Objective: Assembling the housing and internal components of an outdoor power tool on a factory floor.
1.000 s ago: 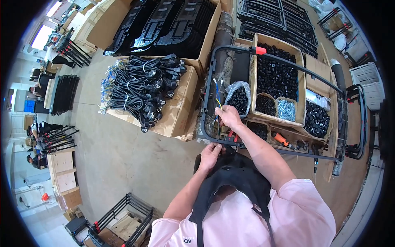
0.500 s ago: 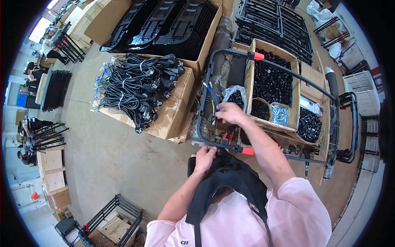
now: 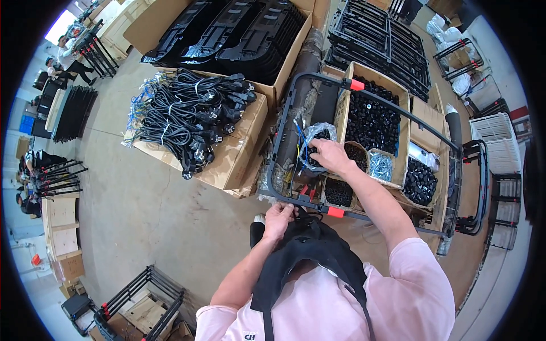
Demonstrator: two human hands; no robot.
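Note:
A black tubular frame (image 3: 275,162) with red corner pieces lies across the bench in front of me. My left hand (image 3: 280,219) is closed in a pinch at its near rail, beside a thin black cable; what the fingertips hold is hidden. Blue and yellow-green wires (image 3: 298,149) rise inside the frame's left end. My right hand (image 3: 333,156) reaches over the near rail to a clear plastic bag (image 3: 325,129) of small black parts. Its fingers are curled together at the bag, and I cannot make out what is in them.
Beyond are a wooden tray (image 3: 342,111) of black caps, a tub of silver screws (image 3: 380,166) and a tub of small black pieces (image 3: 339,193). Red-handled pliers (image 3: 307,190) lie near the rail. Bundled power cords (image 3: 182,116) cover a carton at left. People work far left.
My right hand has moved from the wires to the bag of small black parts, slightly right. The wires now lean differently. My left hand stays at the near rail.

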